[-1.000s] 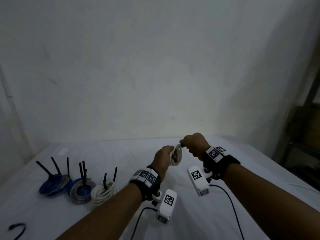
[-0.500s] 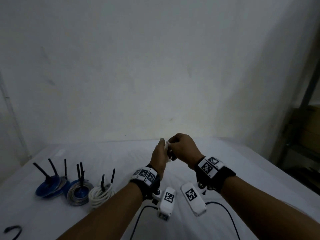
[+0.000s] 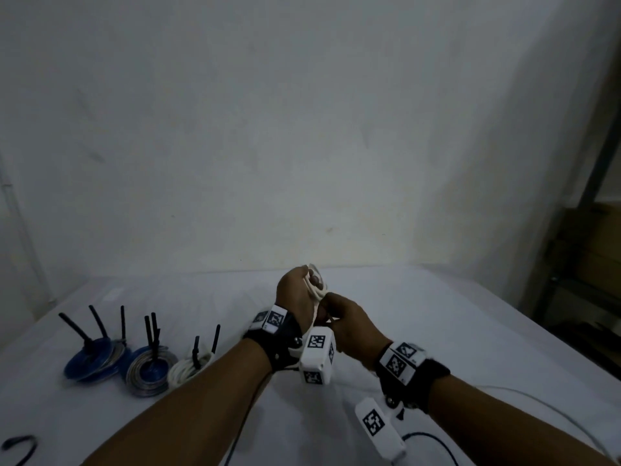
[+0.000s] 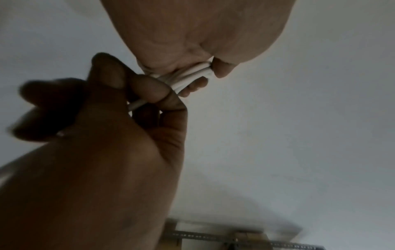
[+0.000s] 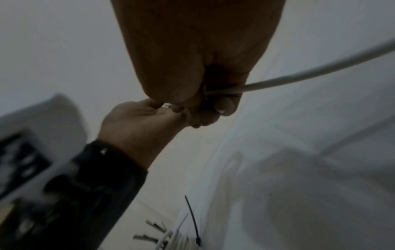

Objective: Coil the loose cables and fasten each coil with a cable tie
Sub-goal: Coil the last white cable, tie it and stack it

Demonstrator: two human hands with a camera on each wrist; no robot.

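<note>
Above the middle of the table my left hand (image 3: 297, 294) grips a small coil of white cable (image 3: 316, 285), with the loops bunched between its fingers (image 4: 192, 74). Just below and to the right, my right hand (image 3: 339, 317) holds the same white cable's loose run (image 5: 299, 77), which trails off to the right. The two hands touch each other. Most of the coil is hidden inside my left fist.
At the left of the white table (image 3: 453, 331) lie three tied coils with black cable-tie tails: a blue one (image 3: 90, 363), a grey and blue one (image 3: 151, 369) and a white one (image 3: 188, 366). A black tie (image 3: 20, 447) lies at the front left. Shelving stands at the right.
My right hand has swung from above the coil, round it, down to below and right of my left hand, drawing the cable with it. My left hand has kept its hold.
</note>
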